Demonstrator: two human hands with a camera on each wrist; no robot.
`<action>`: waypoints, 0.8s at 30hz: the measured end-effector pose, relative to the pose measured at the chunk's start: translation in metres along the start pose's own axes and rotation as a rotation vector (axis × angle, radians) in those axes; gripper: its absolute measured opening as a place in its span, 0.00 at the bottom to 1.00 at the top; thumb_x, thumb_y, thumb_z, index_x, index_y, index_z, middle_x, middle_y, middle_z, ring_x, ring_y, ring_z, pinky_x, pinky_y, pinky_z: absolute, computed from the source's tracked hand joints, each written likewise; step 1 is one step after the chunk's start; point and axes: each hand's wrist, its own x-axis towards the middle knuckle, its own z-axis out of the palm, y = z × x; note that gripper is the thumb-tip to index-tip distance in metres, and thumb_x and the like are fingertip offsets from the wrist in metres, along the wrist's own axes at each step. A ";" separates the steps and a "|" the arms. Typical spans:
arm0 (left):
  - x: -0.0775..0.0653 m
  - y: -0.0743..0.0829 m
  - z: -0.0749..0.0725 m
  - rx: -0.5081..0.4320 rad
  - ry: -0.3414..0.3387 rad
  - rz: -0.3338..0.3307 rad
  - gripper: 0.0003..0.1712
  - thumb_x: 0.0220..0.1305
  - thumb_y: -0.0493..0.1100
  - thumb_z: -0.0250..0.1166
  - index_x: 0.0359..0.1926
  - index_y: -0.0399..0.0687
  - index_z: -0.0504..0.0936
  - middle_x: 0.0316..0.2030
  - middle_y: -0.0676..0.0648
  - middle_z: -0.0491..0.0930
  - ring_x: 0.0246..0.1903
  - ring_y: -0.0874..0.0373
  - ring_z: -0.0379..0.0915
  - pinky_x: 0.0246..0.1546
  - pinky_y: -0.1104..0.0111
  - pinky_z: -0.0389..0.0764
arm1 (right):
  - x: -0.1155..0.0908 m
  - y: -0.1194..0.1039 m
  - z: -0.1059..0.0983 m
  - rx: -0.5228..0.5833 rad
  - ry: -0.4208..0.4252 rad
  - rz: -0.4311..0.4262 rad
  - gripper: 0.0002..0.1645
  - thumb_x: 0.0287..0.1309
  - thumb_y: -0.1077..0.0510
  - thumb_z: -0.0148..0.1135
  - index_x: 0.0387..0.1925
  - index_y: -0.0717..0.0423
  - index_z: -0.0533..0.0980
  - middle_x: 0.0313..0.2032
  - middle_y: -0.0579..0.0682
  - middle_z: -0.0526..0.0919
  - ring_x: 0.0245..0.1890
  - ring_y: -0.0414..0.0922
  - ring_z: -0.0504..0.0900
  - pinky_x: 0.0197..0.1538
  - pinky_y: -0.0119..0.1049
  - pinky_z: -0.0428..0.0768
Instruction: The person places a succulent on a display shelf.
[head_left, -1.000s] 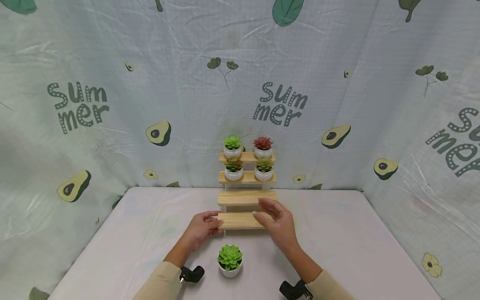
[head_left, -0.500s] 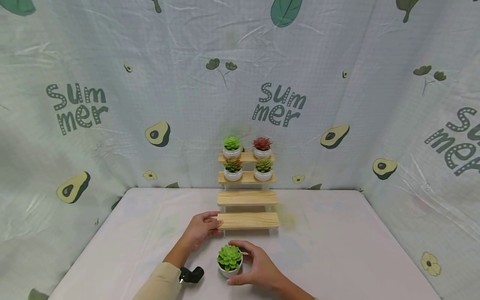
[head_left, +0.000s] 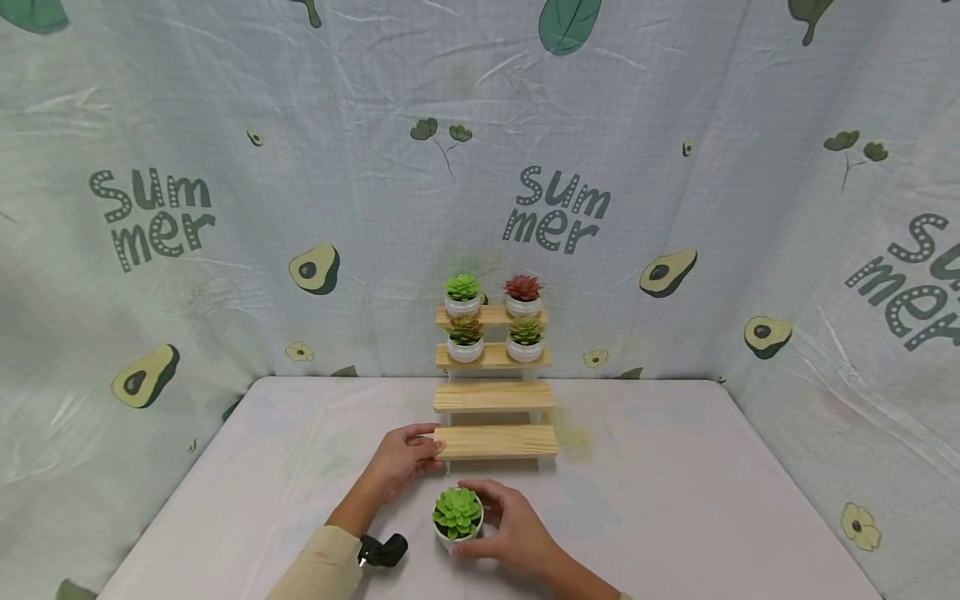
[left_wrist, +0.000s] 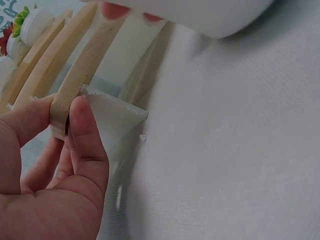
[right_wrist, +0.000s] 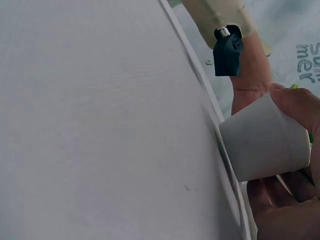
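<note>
A potted green succulent (head_left: pixel 457 510) in a white cup-shaped pot (right_wrist: pixel 267 142) stands at the front middle of the table. My right hand (head_left: pixel 517 533) grips this pot from the right, thumb on the near side and fingers on the far side. Behind it rises a stepped wooden plant stand (head_left: pixel 495 442) with pale planks on clear side pieces. My left hand (head_left: pixel 405 460) pinches the left end of its lowest plank (left_wrist: pixel 82 75) between thumb and fingers.
On the stand's top plank sit a bright green succulent (head_left: pixel 462 287) and a red succulent (head_left: pixel 523 289). The plank below bears a brownish succulent (head_left: pixel 465 332) and an olive-green succulent (head_left: pixel 526 332). A printed curtain (head_left: pixel 375 192) surrounds the white-covered table (head_left: pixel 660 492).
My right hand has left the right part of the lowest plank, come down toward me and taken hold of the succulent's pot. My left hand stays on the plank's end.
</note>
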 end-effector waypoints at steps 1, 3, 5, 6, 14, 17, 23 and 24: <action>0.000 0.000 0.000 0.001 0.001 0.000 0.28 0.69 0.31 0.65 0.67 0.27 0.70 0.36 0.47 0.83 0.34 0.60 0.82 0.37 0.69 0.88 | 0.001 0.000 0.000 -0.007 0.009 -0.006 0.46 0.48 0.56 0.83 0.68 0.59 0.72 0.62 0.52 0.80 0.56 0.36 0.82 0.57 0.24 0.82; -0.001 0.000 0.001 0.006 0.003 -0.002 0.28 0.69 0.32 0.65 0.67 0.28 0.70 0.37 0.46 0.83 0.34 0.60 0.82 0.37 0.69 0.88 | 0.004 -0.002 -0.002 -0.025 0.029 -0.024 0.46 0.48 0.55 0.83 0.68 0.58 0.73 0.62 0.52 0.81 0.57 0.35 0.82 0.57 0.24 0.82; -0.001 0.000 0.002 0.013 0.007 -0.002 0.28 0.69 0.32 0.65 0.67 0.28 0.70 0.37 0.46 0.84 0.34 0.60 0.82 0.37 0.69 0.88 | 0.008 -0.005 -0.005 -0.040 0.054 -0.032 0.46 0.47 0.55 0.84 0.68 0.55 0.74 0.62 0.50 0.81 0.57 0.36 0.81 0.57 0.25 0.81; -0.001 0.000 0.002 0.015 0.011 -0.004 0.28 0.69 0.32 0.65 0.67 0.28 0.71 0.37 0.46 0.84 0.34 0.60 0.82 0.37 0.70 0.88 | 0.010 -0.007 -0.006 -0.050 0.067 -0.038 0.45 0.47 0.54 0.83 0.67 0.54 0.74 0.62 0.50 0.81 0.57 0.36 0.81 0.57 0.25 0.82; 0.002 0.000 -0.001 0.009 0.016 -0.007 0.27 0.69 0.31 0.63 0.67 0.29 0.71 0.36 0.49 0.85 0.33 0.62 0.82 0.35 0.70 0.86 | 0.034 -0.026 -0.021 -0.008 0.138 -0.067 0.44 0.47 0.53 0.84 0.66 0.48 0.75 0.62 0.49 0.81 0.59 0.43 0.81 0.59 0.28 0.82; 0.002 0.000 -0.001 0.001 0.007 -0.004 0.26 0.69 0.29 0.62 0.66 0.27 0.71 0.35 0.50 0.85 0.33 0.62 0.82 0.36 0.70 0.87 | 0.045 -0.036 -0.027 0.008 0.164 -0.097 0.45 0.46 0.55 0.84 0.67 0.49 0.75 0.62 0.51 0.81 0.61 0.46 0.81 0.61 0.29 0.82; 0.001 0.000 0.000 -0.019 0.002 -0.010 0.27 0.68 0.29 0.63 0.66 0.26 0.70 0.35 0.49 0.84 0.32 0.61 0.82 0.36 0.70 0.88 | 0.068 -0.056 -0.038 0.020 0.217 -0.105 0.45 0.48 0.59 0.82 0.68 0.53 0.73 0.65 0.54 0.80 0.65 0.49 0.79 0.66 0.36 0.80; 0.001 0.000 0.000 -0.018 0.005 -0.011 0.27 0.68 0.30 0.64 0.66 0.26 0.70 0.36 0.48 0.84 0.32 0.60 0.82 0.36 0.69 0.88 | 0.072 -0.058 -0.039 0.022 0.221 -0.110 0.44 0.49 0.59 0.82 0.68 0.54 0.73 0.64 0.54 0.80 0.65 0.50 0.79 0.66 0.36 0.80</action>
